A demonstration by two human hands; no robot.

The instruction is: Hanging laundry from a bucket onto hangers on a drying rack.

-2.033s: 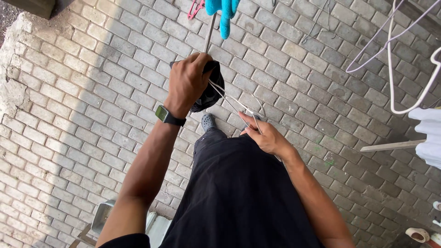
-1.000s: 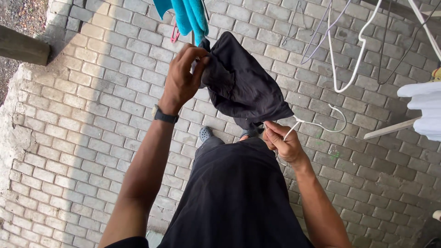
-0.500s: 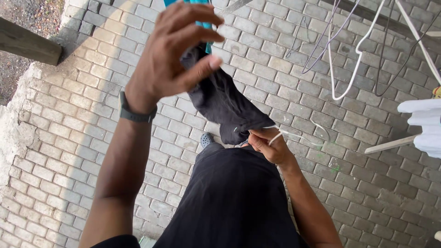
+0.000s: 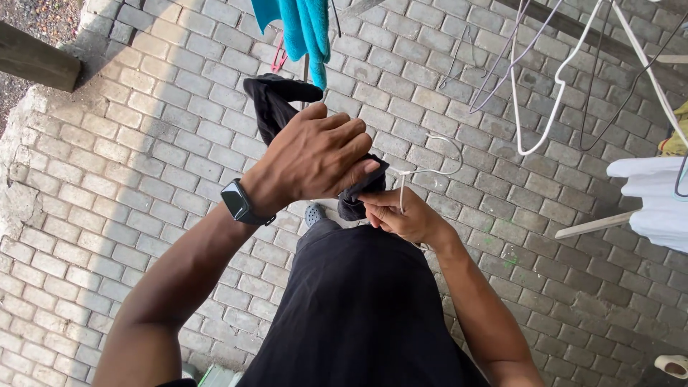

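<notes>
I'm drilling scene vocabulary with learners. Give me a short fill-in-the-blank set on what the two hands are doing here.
The left hand grips a ____ garment.
The right hand holds a white wire ____.
The left wrist wears a dark ____.
A ____ cloth hangs at the top.

Missing words: black; hanger; watch; turquoise

One head-worn camera looks steeply down — close on the hands, brick paving (image 4: pixel 143 143) below.

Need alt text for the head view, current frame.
Seen from above, a person's left hand grips a black garment while the right hand pinches a white wire hanger beside it, over grey brick paving. A teal cloth hangs at the top, more hangers and a white garment to the right.
</notes>
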